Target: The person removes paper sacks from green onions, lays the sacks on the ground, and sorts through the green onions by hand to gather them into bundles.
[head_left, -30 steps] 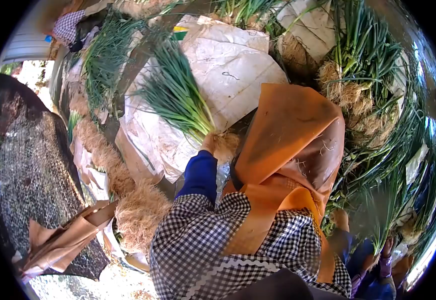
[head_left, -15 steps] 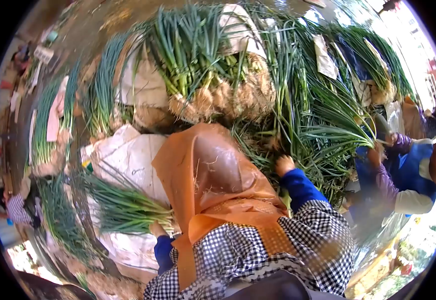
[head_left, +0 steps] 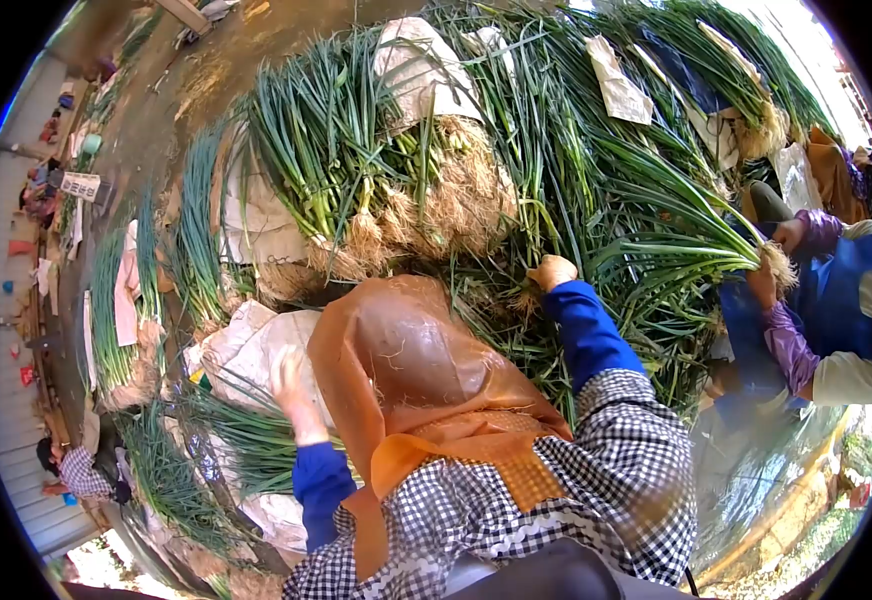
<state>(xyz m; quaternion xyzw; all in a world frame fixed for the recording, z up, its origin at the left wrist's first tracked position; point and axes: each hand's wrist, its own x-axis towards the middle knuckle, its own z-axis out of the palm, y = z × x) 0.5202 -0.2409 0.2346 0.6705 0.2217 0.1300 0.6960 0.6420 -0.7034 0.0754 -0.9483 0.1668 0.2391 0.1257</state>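
My left hand (head_left: 298, 395), blurred by motion, is raised with its fingers stretched out and nothing visible in it. Below it a bunch of green onions (head_left: 246, 440) lies on pale sacking (head_left: 281, 345) to the left of my knee. My right hand (head_left: 553, 271) is closed at the root end of some green onions (head_left: 536, 225), in the heap right of my knee. How many stalks it grips is hidden. An orange-brown apron (head_left: 411, 345) with loose root strands covers my lap.
Ahead stand large bundles of green onions (head_left: 331, 140) with tan roots (head_left: 466, 190), partly wrapped in cloth (head_left: 421, 70). On the right, a person in purple sleeves (head_left: 791, 345) holds another bunch (head_left: 696, 250). Further bundles (head_left: 116, 320) and another person (head_left: 81, 470) are at the left.
My left hand has come off the bunch at its root end and moved up and forward over it. My right hand has moved forward and is now closed. The view has shifted slightly.
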